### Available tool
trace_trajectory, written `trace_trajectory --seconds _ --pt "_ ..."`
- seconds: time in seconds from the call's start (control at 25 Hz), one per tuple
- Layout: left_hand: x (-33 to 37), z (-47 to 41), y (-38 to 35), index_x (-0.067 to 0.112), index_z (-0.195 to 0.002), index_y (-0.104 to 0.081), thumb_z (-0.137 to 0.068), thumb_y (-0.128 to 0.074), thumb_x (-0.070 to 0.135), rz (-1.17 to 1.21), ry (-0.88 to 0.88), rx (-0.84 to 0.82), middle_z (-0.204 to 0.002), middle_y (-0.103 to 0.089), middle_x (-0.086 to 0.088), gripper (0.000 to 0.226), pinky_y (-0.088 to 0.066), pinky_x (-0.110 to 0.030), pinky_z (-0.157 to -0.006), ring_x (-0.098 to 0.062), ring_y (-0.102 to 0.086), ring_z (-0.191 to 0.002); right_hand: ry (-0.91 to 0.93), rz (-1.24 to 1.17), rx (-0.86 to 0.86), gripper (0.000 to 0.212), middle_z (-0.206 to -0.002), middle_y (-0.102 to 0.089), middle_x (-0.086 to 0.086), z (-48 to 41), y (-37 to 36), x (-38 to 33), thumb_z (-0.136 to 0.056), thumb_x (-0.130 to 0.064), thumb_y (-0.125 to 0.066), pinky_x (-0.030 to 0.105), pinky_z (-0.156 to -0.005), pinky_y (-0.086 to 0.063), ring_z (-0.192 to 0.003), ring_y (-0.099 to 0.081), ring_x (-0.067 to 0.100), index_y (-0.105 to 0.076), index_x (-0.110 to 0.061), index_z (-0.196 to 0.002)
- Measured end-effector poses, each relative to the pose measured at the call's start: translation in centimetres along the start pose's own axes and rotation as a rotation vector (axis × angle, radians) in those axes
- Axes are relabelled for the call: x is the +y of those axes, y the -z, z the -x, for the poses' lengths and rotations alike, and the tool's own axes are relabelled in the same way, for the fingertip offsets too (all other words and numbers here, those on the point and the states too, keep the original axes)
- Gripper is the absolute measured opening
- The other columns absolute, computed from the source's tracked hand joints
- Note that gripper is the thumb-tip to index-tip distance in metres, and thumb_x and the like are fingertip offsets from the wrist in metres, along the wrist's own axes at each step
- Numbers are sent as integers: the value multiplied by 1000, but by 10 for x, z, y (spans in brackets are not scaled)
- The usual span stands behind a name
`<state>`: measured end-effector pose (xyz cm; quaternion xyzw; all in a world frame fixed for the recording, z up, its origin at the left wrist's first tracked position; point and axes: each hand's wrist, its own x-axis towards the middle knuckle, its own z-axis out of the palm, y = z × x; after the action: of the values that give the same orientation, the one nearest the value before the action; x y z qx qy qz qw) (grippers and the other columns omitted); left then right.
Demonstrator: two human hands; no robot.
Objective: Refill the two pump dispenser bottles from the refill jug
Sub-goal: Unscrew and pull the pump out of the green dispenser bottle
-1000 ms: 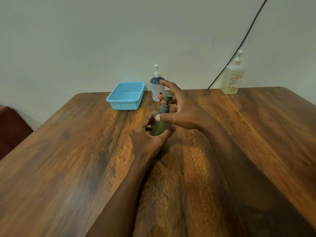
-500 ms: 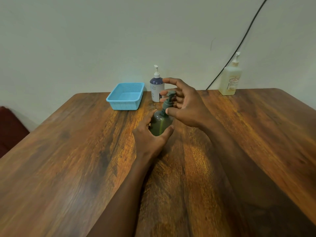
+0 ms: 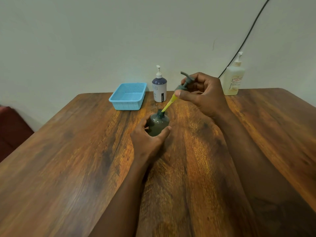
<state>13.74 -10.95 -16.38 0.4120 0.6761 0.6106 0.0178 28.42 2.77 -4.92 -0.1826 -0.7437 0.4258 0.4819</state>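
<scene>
Right hand [image 3: 205, 94] holds pump head [image 3: 185, 81]; tube [image 3: 168, 104] tip hidden inside green bottle [image 3: 158, 124].

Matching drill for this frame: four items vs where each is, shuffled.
1. dark green round bottle
2. grey pump head with yellow tube
3. light blue plastic mesh basket
4. pale yellow translucent pump jug

A. far right, beside black cable
B. gripped by left hand
C. left of white-and-navy pump bottle
D. held in right hand

Pairs: 1-B, 2-D, 3-C, 4-A

Right hand [image 3: 203, 96] lifts pump head [image 3: 185, 82]; left hand [image 3: 148, 141] grips green bottle [image 3: 158, 124].
</scene>
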Motion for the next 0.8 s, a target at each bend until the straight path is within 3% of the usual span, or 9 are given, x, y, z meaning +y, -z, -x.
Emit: trace_trajectory --seconds 0.16,0.36,0.48,0.68,0.8 --pt "0 -3 1 33 -133 -62 -69 -92 49 -2 -7 31 -119 -63 20 72 -57 -23 -89 4 -61 -108 -58 -157 61 48 -105 -74 12 0 4 -1 -80 -8 -87 35 -69 -63 -95 -76 22 -65 -9 -123" --pt "0 -6 2 43 -127 -56 -70 -92 48 20 2 28 -116 -62 24 68 -55 -19 -87 13 -58 -107 -65 -218 107 44 -104 -71 15 -2 14 5 -83 -9 -84 35 -71 -62 -86 -72 20 -67 -7 -123" --pt "-3 -7 1 38 -131 -57 -71 -92 49 23 -5 27 -122 -63 19 70 -54 -16 -86 5 -60 -110 -105 -340 148 41 -99 -70 13 -5 22 10 -83 -11 -84 42 -78 -62 -83 -70 24 -69 -10 -121" --pt "-4 -9 -6 33 -133 -56 -72 -90 47 26 -31 -6 -125 -60 17 71 -55 -17 -88 -3 -60 -114 -189 -259 118 35 -110 -71 22 1 28 31 -80 -8 -86 46 -82 -63 -92 -74 35 -75 -7 -114" --pt "-2 -9 -9 38 -130 -53 -73 -90 47 29 -49 -32 -121 -58 24 68 -54 -15 -89 2 -60 -110 -207 -149 71 29 -113 -71 17 5 28 37 -81 -7 -86 37 -76 -64 -102 -73 31 -76 -4 -108"
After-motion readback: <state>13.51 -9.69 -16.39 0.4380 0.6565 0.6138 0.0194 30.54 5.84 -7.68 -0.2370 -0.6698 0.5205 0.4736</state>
